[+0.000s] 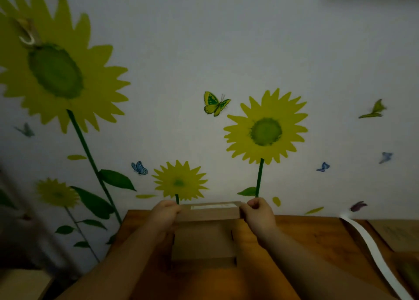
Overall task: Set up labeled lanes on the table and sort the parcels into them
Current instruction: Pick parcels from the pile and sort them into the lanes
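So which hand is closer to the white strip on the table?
Right. The right hand grips the box's right end, on the side of the white strip; the left hand grips the box's left end, farther away.

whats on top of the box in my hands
A white label lies on the box top; its print is too blurred to read. The left hand and right hand cover both top corners.

No text can be read; the white label on the box is too blurred to be made out.
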